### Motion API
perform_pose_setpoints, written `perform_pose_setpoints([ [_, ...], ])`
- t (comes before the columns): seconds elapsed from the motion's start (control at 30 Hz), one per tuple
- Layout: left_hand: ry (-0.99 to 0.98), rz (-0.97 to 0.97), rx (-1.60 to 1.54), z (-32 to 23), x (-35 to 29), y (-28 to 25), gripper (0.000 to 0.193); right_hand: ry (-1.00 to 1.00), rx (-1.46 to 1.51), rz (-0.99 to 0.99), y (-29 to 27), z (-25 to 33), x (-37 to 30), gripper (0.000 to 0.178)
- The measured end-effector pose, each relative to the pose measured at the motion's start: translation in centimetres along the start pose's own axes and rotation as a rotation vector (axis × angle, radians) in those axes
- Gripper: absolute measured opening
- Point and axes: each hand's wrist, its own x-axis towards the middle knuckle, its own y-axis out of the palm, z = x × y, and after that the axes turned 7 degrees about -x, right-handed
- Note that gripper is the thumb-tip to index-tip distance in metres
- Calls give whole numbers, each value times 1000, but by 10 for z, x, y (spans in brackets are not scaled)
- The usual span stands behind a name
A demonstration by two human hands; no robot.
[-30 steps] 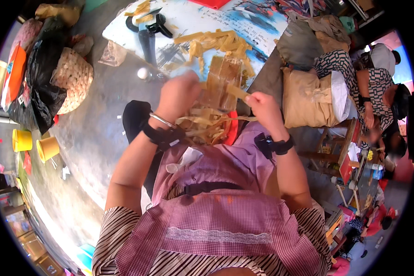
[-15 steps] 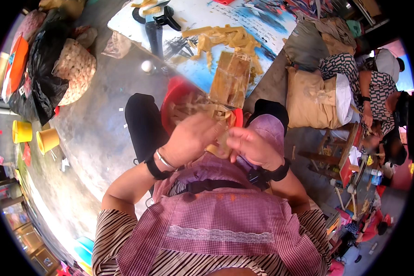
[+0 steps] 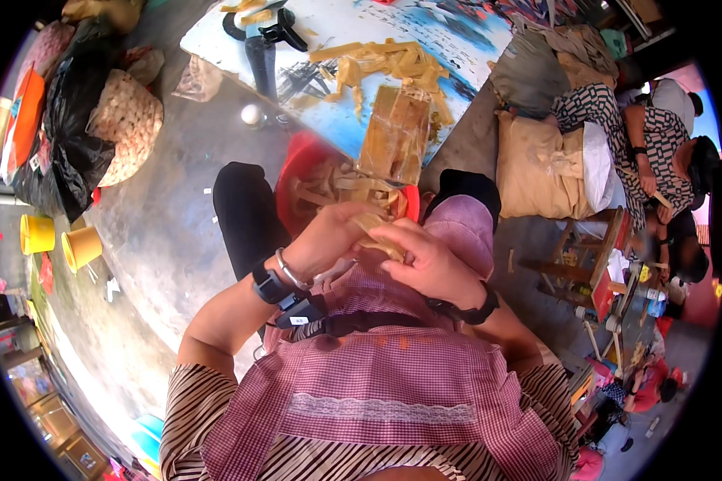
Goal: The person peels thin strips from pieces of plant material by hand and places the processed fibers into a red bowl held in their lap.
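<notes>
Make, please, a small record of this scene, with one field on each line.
Left grip: left hand closed on a yellowish strip
Right grip: right hand on the same strip, fingers bent
Below the hands' far side: red basin with more pale strips inside
Table: white and blue top, bearing a loose strip pile
Near table corner: brown-yellow block with a shiny surface
Floor, left: two yellow buckets
Right side: tan sack
Unclear: exact finger contact

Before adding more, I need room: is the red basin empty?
The red basin isn't empty: yellowish strips show inside; how deep, cannot tell.
</notes>
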Motion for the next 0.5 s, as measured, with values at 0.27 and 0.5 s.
perform_pose_setpoints([
  [0.27,-18,14,-204,1,-6,6,11,187,706,-170,6,-29,-6,15],
  [0.5,764,179,678,-12,-6,15,16,333,1127,142,2,-38,0,38],
])
